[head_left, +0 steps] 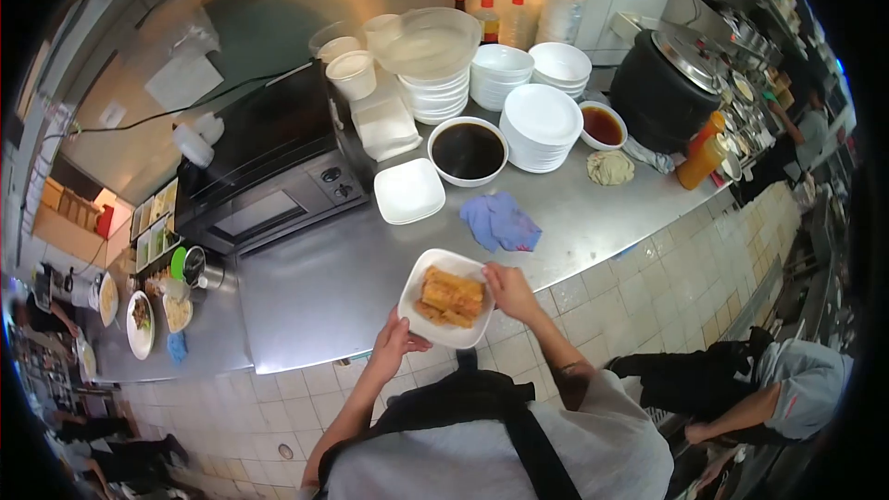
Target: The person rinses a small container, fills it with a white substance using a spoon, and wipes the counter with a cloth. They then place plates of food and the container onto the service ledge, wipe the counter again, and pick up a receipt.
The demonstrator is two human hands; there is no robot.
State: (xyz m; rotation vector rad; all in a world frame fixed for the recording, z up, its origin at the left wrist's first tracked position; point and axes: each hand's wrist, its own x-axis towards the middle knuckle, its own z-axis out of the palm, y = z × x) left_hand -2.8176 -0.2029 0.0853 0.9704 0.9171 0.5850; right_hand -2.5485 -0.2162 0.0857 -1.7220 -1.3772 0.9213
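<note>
Both hands clamp the plate [414, 301]: left hand [396, 341] under near rim, right hand [507, 289] at far edge. Rigid, breakable; fried rolls [452, 296] likely slide — keep level.

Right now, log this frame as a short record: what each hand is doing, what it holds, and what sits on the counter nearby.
left hand: grips near edge of the square white plate
right hand: on the plate's far side
plate contents: fried golden rolls
plate position: held over the steel counter edge
nearby: blue cloth, empty square plate, bowl of dark sauce, stacked white plates
other person: crouched at lower right
</note>
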